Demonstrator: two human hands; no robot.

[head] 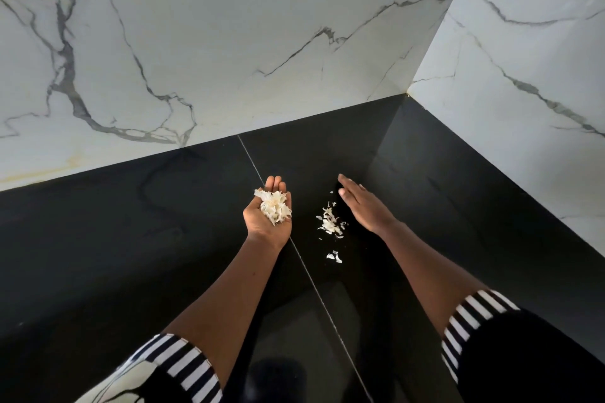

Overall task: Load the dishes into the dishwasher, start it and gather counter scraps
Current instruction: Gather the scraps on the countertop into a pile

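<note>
one scrap pile (pixel 274 208) in left hand (pixel 258 224), loose scraps (pixel 330 223) beside right hand (pixel 365 208)

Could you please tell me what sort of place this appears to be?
Probably a home kitchen corner: a glossy black counter meets white marble-look walls, loose pale food scraps lie on the counter, and the left hand cups a gathered heap of them.

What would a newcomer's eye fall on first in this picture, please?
First, the heap of pale papery scraps cupped in the upturned left hand over the glossy black counter. Next, the smaller scatter of pale flakes lying on that counter beside the flat right hand, with white grey-veined marble walls behind.
</note>
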